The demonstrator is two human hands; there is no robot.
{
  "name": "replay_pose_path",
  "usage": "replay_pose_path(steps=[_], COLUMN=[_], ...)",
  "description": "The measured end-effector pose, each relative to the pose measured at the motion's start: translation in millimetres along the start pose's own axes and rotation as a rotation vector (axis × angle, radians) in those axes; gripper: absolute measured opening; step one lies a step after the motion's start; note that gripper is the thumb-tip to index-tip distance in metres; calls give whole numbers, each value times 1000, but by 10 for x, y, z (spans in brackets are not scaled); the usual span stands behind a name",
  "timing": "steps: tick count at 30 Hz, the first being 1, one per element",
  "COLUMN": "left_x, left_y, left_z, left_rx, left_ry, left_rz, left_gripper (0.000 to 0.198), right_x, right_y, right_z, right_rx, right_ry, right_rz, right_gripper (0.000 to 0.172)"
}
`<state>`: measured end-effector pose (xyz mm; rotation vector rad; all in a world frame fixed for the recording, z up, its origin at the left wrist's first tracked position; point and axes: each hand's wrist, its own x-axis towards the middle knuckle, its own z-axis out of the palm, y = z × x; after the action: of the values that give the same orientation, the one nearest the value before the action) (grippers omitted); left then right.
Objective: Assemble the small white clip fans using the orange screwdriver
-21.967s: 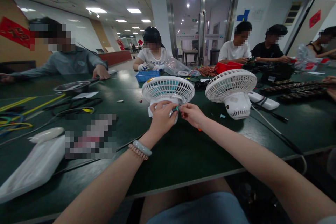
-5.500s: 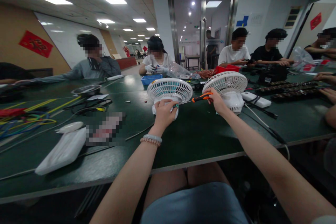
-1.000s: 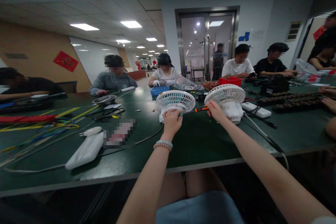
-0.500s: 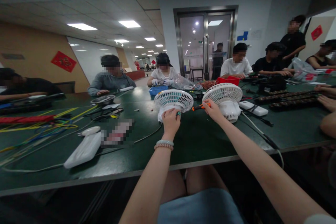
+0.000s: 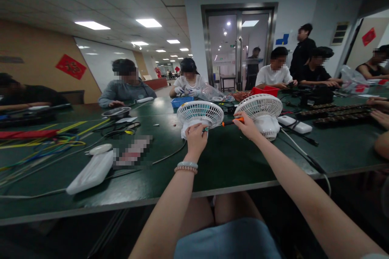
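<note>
In the head view, my right hand [image 5: 247,126] is closed around the orange-and-black handle of a screwdriver [image 5: 238,120]. Its thin shaft points left toward my left hand [image 5: 197,137]. My left fingers are pinched on a small green piece [image 5: 206,129] by the screwdriver's tip, too small to identify. Just behind that hand stands a white desk fan [image 5: 199,112] with a round grille; the hand partly hides its lower body. A second white fan [image 5: 259,107] stands behind my right hand, its grille tilted up.
On the dark green table [image 5: 231,166] are a white power strip [image 5: 91,174], a blurred-out flat object [image 5: 133,151] and coloured cables [image 5: 45,158] at left. A blue basket [image 5: 182,102] and red bin [image 5: 265,90] lie farther back. Several people sit around the table.
The view has shifted slightly. The screwdriver still points at my left hand; its orange handle shows more. At the back right, a standing person has moved left.
</note>
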<state>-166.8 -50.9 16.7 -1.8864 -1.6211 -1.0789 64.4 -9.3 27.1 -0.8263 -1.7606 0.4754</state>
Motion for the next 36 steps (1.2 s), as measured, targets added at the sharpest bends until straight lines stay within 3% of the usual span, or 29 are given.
replay_pose_path(steps=[12, 24, 36], left_x=[0, 4, 8], left_y=[9, 4, 17], left_z=[4, 10, -5], left_rx=[-7, -4, -9], left_ry=[-6, -12, -19], left_rz=[3, -2, -20], left_gripper=[22, 23, 23], right_x=[20, 12, 24], right_y=[85, 18, 30], right_z=[-8, -5, -15], right_rx=[-1, -34, 60], right_ry=[-34, -39, -37], right_rz=[-17, 71, 39], right_gripper=[27, 27, 17])
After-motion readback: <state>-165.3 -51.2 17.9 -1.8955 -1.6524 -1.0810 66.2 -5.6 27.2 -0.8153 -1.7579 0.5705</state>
